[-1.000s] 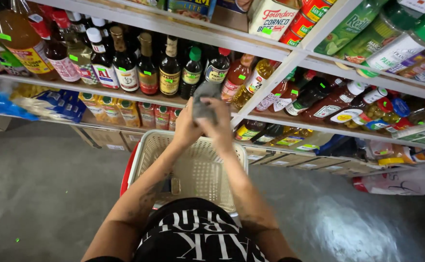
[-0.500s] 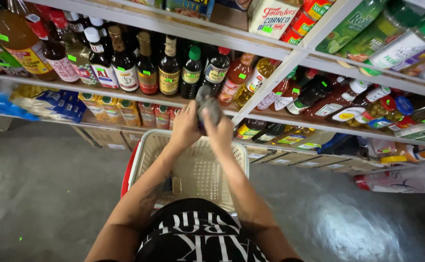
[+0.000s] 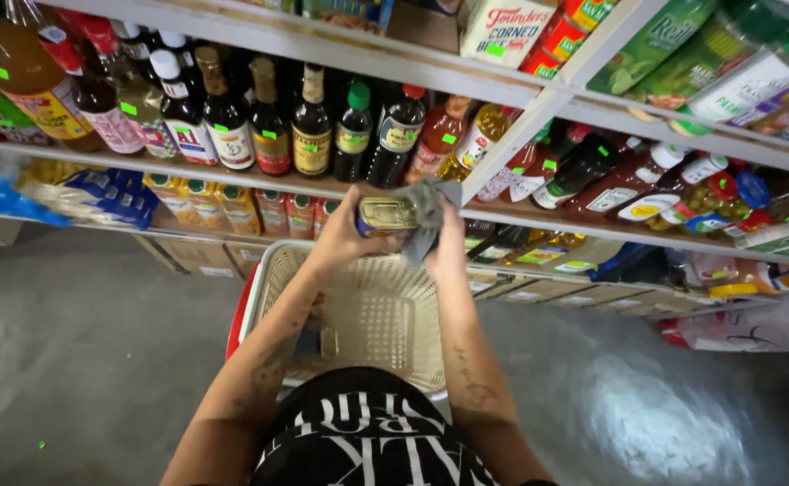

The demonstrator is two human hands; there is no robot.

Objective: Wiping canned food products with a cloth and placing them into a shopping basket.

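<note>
Holding a small flat gold tin point(image 3: 387, 216) level above a cream plastic basket point(image 3: 367, 310), the left hand point(image 3: 345, 236) has its fingers wrapped round the tin's near end. Right hand point(image 3: 446, 243) is closed on a grey cloth point(image 3: 426, 209), which is pressed against the tin's right end and drapes over it. Both hands are raised in front of a white shelf edge point(image 3: 502, 216), close to it. Basket has a red rim on its left side and sits directly below the forearms; small items lie at its bottom left, too dim to identify. Dark sauce bottles point(image 3: 311, 126) with green price stickers stand in a row on the shelf behind the hands. Grey concrete floor point(image 3: 79, 342) shows on either side.
</note>
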